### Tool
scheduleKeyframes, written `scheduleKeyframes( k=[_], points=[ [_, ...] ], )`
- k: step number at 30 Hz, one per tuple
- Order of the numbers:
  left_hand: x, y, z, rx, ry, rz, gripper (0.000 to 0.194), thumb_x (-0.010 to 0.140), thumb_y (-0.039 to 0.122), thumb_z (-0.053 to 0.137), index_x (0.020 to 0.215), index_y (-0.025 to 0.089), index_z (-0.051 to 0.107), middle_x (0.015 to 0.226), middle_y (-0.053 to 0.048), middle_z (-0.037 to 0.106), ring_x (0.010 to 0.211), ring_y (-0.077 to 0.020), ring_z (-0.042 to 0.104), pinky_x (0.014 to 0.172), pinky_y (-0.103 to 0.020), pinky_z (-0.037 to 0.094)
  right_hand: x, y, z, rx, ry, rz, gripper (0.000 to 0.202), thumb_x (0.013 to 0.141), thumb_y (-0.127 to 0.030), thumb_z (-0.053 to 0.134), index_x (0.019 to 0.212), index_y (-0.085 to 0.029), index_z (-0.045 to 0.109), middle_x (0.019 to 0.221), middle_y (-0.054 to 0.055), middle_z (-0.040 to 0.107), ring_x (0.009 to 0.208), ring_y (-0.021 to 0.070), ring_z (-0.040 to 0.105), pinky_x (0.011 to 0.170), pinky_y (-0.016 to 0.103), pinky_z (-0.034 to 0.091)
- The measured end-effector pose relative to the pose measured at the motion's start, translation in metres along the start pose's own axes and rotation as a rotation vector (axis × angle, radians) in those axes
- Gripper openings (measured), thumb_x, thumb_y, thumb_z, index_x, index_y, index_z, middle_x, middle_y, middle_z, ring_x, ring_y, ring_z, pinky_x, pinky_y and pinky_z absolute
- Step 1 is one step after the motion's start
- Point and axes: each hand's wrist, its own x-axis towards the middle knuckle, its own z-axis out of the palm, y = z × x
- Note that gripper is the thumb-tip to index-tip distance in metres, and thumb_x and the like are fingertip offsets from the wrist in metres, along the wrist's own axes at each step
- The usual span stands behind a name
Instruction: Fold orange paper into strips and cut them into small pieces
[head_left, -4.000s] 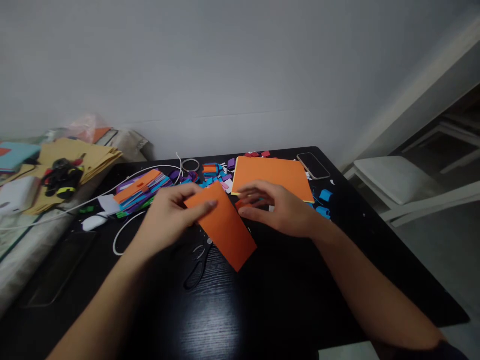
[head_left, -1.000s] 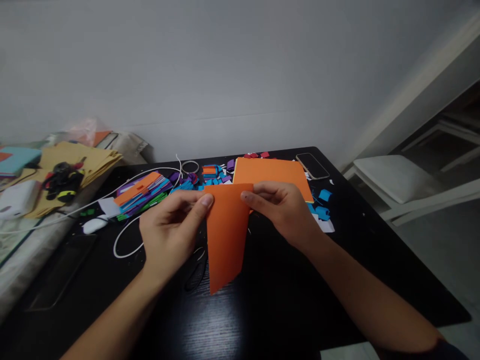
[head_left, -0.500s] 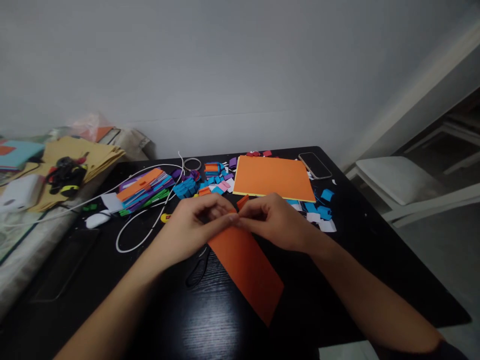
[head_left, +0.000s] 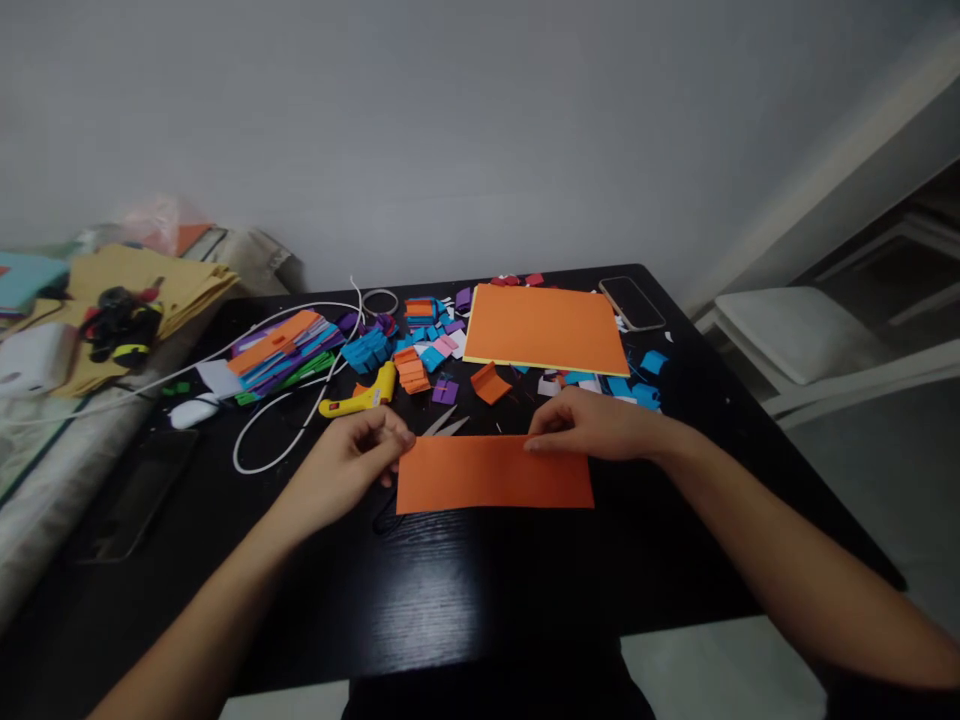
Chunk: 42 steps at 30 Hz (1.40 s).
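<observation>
An orange strip of paper is stretched sideways between my hands, its long edges running left to right. My left hand pinches its upper left corner. My right hand grips the top edge towards the right end, thumb in front and fingers behind. Scissors lie behind the strip with their blades showing; the strip and my left hand hide part of their dark handles. Just beyond my left hand is a yellow glue gun. A small folded orange paper piece rests past the strip.
Stacked orange and yellow sheets lie at the back, with a phone to their right. Several small coloured paper pieces are scattered around. A white cable loops at left, near a white mouse and coloured strips.
The orange strip has turned from slanting towards me to lying level across. My hands, close together before, have moved apart, uncovering the glue gun and scissor blades.
</observation>
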Motion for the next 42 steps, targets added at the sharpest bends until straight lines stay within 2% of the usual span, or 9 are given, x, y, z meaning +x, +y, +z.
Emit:
scheduleKeyframes(
  k=[5,8,11,15,19,24,28,37,42],
  points=[
    [-0.016,-0.029,0.012,0.342,-0.029,0.000,0.026,0.095,0.039,0.062,0.078,0.020,0.064,0.067,0.002,0.063,0.058,-0.0148,0.062,0.056,-0.025,0.052,-0.002,0.025,0.011,-0.210,0.005,0.049,0.016,0.094,-0.029,0.072,0.094,-0.017,0.083,0.089,0.007,0.083,0.082,0.0197,0.075,0.072,0.028,0.050],
    [-0.024,-0.036,0.025,0.694,0.111,0.136,0.021,0.098,0.036,0.059,0.089,0.019,0.069,0.080,-0.004,0.072,0.071,-0.0206,0.070,0.066,-0.031,0.056,-0.004,0.027,0.021,-0.319,0.092,0.068,0.014,0.095,-0.024,0.071,0.099,-0.016,0.082,0.099,0.010,0.083,0.091,0.0237,0.075,0.078,0.032,0.050],
    [-0.032,-0.042,0.045,0.914,0.223,0.354,0.025,0.102,0.031,0.056,0.114,0.015,0.071,0.111,-0.015,0.075,0.099,-0.0305,0.073,0.082,-0.043,0.061,-0.009,0.023,0.030,-0.369,0.156,0.105,0.014,0.097,-0.022,0.069,0.104,-0.016,0.079,0.101,0.012,0.081,0.092,0.0254,0.074,0.078,0.034,0.049],
    [-0.037,-0.049,0.069,0.904,0.028,0.624,0.029,0.104,0.018,0.054,0.128,0.017,0.071,0.132,-0.017,0.072,0.118,-0.0311,0.071,0.096,-0.047,0.062,-0.015,0.024,0.040,-0.480,0.212,0.137,0.013,0.098,-0.023,0.070,0.107,-0.017,0.076,0.103,0.010,0.079,0.094,0.0266,0.074,0.079,0.035,0.051],
    [-0.035,-0.055,0.077,0.855,-0.019,0.668,0.028,0.104,0.016,0.055,0.127,0.014,0.071,0.138,-0.018,0.071,0.124,-0.0324,0.071,0.101,-0.049,0.063,-0.019,0.026,0.053,-0.716,0.359,0.068,0.017,0.094,-0.021,0.075,0.110,-0.013,0.075,0.112,0.015,0.075,0.106,0.0341,0.070,0.087,0.044,0.056],
    [-0.035,-0.057,0.076,0.834,-0.047,0.660,0.032,0.104,0.017,0.055,0.133,0.014,0.070,0.143,-0.018,0.069,0.132,-0.0325,0.068,0.110,-0.051,0.059,-0.028,0.025,0.084,-0.723,0.384,-0.303,0.025,0.099,-0.002,0.056,0.112,-0.012,0.074,0.119,0.015,0.074,0.110,0.0279,0.069,0.099,0.044,0.058],
    [-0.035,-0.057,0.076,0.838,-0.064,0.665,0.032,0.103,0.015,0.055,0.131,0.011,0.070,0.145,-0.020,0.068,0.136,-0.0337,0.065,0.112,-0.052,0.058,-0.032,0.031,0.107,-0.708,0.348,-0.507,0.023,0.100,-0.004,0.055,0.109,-0.011,0.076,0.122,0.016,0.076,0.117,0.0270,0.070,0.106,0.043,0.059],
    [-0.033,-0.052,0.076,0.895,-0.092,0.715,0.028,0.105,0.014,0.054,0.125,0.008,0.073,0.139,-0.020,0.072,0.132,-0.0345,0.068,0.108,-0.054,0.062,-0.031,0.035,0.111,-0.841,0.328,-0.571,0.027,0.100,0.000,0.053,0.111,-0.004,0.077,0.117,0.020,0.079,0.114,0.0309,0.073,0.097,0.044,0.063],
    [-0.037,-0.056,0.077,0.876,-0.104,0.767,0.025,0.104,0.013,0.058,0.122,0.014,0.076,0.131,-0.014,0.077,0.125,-0.0315,0.073,0.105,-0.050,0.064,-0.033,0.034,0.112,-0.808,0.259,-0.489,0.029,0.100,0.000,0.056,0.117,-0.011,0.077,0.122,0.017,0.079,0.120,0.0295,0.072,0.099,0.044,0.062]
  ],
)
